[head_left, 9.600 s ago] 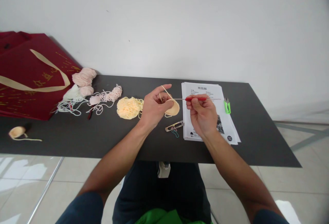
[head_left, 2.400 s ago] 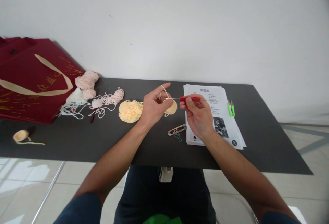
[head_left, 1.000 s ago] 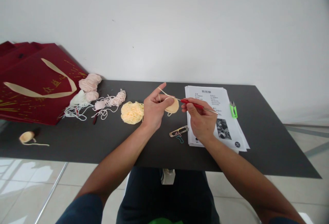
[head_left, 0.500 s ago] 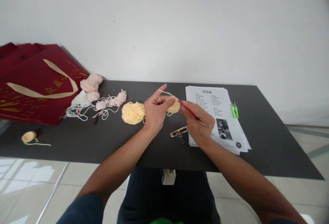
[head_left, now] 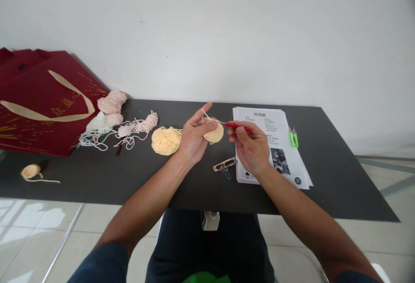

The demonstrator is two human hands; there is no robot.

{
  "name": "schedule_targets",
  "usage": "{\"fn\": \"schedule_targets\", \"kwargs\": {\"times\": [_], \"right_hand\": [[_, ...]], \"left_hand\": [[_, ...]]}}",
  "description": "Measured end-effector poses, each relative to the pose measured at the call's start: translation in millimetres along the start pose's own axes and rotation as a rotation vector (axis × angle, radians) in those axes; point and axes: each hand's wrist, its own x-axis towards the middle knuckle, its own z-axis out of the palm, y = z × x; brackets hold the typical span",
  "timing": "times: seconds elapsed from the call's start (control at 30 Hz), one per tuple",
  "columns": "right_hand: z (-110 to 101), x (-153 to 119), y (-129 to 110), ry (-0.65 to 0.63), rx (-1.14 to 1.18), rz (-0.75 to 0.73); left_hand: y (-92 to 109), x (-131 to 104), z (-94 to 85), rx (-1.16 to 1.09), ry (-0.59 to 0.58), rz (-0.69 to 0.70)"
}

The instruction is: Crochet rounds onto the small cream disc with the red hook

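Observation:
Between thumb and fingers, my left hand (head_left: 193, 139) pinches a round pale yellow crochet piece (head_left: 214, 133). A strand of yarn runs over its raised index finger. My right hand (head_left: 252, 144) is closed on a crochet hook with a red grip (head_left: 238, 126), its metal tip pointing left at the piece's upper edge. Left of my left hand lies a yellow yarn ball (head_left: 166, 140). Printed sheets (head_left: 285, 144) lie partly under my right hand. Whether the hook tip sits inside a loop is too small to tell.
Metal snips (head_left: 223, 164) with small stitch markers lie near the sheets. Green-handled snips (head_left: 293, 138) rest at the papers' right edge. Pink yarn (head_left: 112, 102), white yarn (head_left: 97, 128), a dark red bag (head_left: 42, 123) and a small yellow cup-shaped piece (head_left: 30, 171) are on the left.
My right hand has turned, showing more of the hook's red grip. The hand and grip now stand farther from the piece, whose round face shows more fully. The view has shifted slightly.

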Motion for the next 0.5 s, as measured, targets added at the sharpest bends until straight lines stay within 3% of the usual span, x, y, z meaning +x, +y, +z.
{"fn": "schedule_targets", "kwargs": {"times": [0.13, 0.5], "right_hand": [[-3, 6, -6, -0.003, -0.003, 0.016], [-12, 12, -10, 0.044, -0.080, -0.145]], "left_hand": [[-3, 0, -0.3, 0.058, -0.001, 0.032], [-3, 2, -5.1, 0.145, -0.011, 0.088]]}}
